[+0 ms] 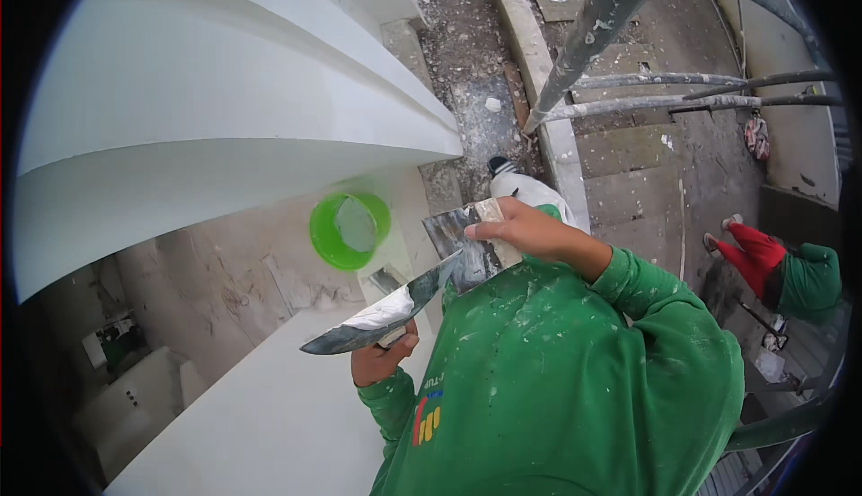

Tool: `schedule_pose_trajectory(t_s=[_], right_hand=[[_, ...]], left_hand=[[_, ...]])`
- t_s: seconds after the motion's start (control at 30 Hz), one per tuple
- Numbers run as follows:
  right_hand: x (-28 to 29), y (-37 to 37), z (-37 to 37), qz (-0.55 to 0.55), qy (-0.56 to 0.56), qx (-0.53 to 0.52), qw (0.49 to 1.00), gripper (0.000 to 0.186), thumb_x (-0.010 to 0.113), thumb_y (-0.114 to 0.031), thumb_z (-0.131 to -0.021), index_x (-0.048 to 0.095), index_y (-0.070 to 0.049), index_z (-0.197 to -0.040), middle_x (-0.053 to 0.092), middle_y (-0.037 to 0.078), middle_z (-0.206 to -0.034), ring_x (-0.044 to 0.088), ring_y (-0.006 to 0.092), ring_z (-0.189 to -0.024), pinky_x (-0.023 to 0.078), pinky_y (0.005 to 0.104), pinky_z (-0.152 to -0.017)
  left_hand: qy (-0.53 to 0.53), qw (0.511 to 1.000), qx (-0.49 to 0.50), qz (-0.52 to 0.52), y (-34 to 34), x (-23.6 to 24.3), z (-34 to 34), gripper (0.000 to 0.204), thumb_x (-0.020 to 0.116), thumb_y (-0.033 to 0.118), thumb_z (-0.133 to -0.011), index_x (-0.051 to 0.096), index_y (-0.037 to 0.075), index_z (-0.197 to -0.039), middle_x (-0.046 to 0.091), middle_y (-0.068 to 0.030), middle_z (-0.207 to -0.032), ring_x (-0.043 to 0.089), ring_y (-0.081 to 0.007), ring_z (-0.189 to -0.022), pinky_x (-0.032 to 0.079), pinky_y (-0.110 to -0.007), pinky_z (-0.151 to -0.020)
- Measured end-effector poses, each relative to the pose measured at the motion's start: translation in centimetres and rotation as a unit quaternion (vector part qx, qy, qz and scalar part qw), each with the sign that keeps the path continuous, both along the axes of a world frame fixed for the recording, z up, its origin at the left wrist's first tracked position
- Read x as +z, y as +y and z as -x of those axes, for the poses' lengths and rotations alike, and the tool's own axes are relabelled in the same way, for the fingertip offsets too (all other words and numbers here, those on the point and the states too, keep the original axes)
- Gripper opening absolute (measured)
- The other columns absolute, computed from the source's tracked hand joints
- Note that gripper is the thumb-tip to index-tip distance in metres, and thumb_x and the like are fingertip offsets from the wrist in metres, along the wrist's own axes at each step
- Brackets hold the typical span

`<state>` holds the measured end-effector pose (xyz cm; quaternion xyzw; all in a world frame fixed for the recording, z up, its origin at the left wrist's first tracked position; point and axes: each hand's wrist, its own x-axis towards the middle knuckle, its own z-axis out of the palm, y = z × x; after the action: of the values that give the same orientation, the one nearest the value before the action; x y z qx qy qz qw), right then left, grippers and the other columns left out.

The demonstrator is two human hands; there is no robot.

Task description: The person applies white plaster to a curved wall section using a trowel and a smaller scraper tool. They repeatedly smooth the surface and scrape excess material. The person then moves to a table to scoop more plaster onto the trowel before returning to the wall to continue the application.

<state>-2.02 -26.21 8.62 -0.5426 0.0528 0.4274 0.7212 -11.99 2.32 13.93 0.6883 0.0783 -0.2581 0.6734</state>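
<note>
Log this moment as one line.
left grip: long blade, white paste on it | right grip: broad scraper | blades: overlapping in view | green bucket: pale material inside

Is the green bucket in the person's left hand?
No: the left hand holds a long blade bearing white paste, and the green bucket sits apart from it.
</note>
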Motion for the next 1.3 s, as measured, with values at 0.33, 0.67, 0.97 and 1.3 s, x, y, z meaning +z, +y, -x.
schedule_pose_trajectory(t_s=[0.33, 0.67, 0.97, 1.3], right_hand=[[-1.4, 0.4, 2.3, -0.089, 0.08, -0.121, 0.985, 0.042, 0.061, -0.024, -0.092, 0.055, 0.002, -0.124, 0.061, 0.008, -0.116, 0.055, 0.0148, -0.104, 0.04, 0.0312, -0.095], [4.6, -1.2, 1.8, -0.197, 0.064, -0.004, 0.978, 0.043, 0.058, -0.021, -0.095, 0.051, 0.006, -0.129, 0.062, 0.004, -0.108, 0.053, 0.0078, -0.099, 0.045, 0.0268, -0.084], [6.2, -0.7, 0.5, -0.073, -0.459, -0.251, 0.849, 0.047, 0.05, -0.029, -0.099, 0.051, 0.008, -0.129, 0.053, 0.014, -0.115, 0.048, 0.024, -0.11, 0.037, 0.0349, -0.096], [5.6, 0.3, -1.1, 0.178, -0.696, 0.108, 0.687, 0.031, 0.053, -0.018, -0.093, 0.061, -0.001, -0.118, 0.053, 0.015, -0.115, 0.051, 0.0277, -0.105, 0.043, 0.0447, -0.095]], left_hand=[[-0.305, 0.91, -0.094, -0.266, 0.9, -2.9, -2.9, 0.04, 0.069, -0.001, -0.076, 0.058, 0.002, -0.114, 0.058, -0.0111, -0.077, 0.05, -0.0201, -0.059, 0.04, -0.028, -0.054], [-0.398, 0.876, -0.082, -0.26, 2.2, -9.2, -2.9, 0.036, 0.06, -0.005, -0.079, 0.058, 0.017, -0.108, 0.05, -0.004, -0.067, 0.042, -0.0191, -0.05, 0.031, -0.029, -0.046], [0.078, 0.921, 0.119, 0.364, -1.0, -6.3, -0.8, 0.037, 0.06, 0.032, -0.093, 0.045, -0.001, -0.1, 0.044, -0.007, -0.061, 0.045, -0.0166, -0.043, 0.038, -0.028, -0.033], [0.063, 0.905, -0.014, 0.42, 0.2, -0.7, -0.2, 0.051, 0.057, 0.029, -0.095, 0.039, -0.003, -0.131, 0.045, -0.005, -0.067, 0.045, -0.0115, -0.051, 0.037, -0.025, -0.038]])
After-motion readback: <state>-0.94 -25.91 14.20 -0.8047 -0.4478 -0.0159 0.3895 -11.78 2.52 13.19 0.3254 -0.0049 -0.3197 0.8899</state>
